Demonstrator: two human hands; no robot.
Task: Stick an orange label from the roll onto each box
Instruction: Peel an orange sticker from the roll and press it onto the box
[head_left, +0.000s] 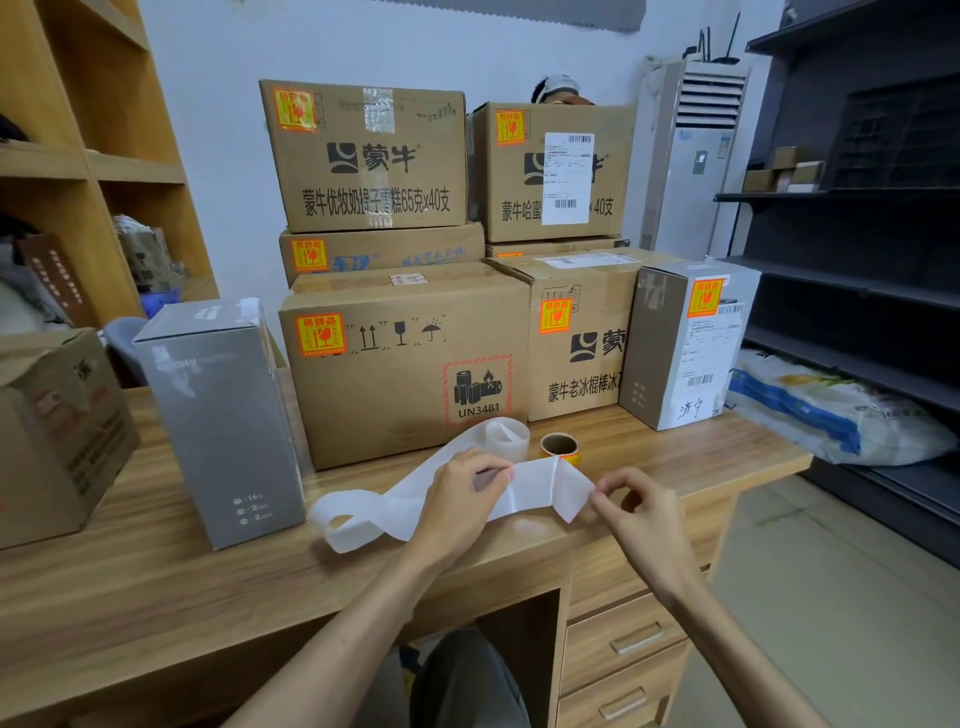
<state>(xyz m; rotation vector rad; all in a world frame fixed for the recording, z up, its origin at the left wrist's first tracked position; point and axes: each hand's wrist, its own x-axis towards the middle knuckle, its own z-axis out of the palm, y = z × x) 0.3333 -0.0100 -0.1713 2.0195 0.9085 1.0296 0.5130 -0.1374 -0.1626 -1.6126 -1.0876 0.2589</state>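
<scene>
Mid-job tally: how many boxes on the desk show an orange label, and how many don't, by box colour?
Brown cardboard boxes with orange label: 5
Grey-and-white box with orange label: 1
Tall grey box, no label showing: 1
Open brown box at far left, no label showing: 1
Total: 8 (a ninth, mostly hidden, left out)

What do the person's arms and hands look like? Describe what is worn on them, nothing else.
Both forearms are bare up to the frame's edge, with no sleeves in view. The left hand and right hand wear no gloves, and no rings, watch or wristband show. The fingernails look short.
</scene>
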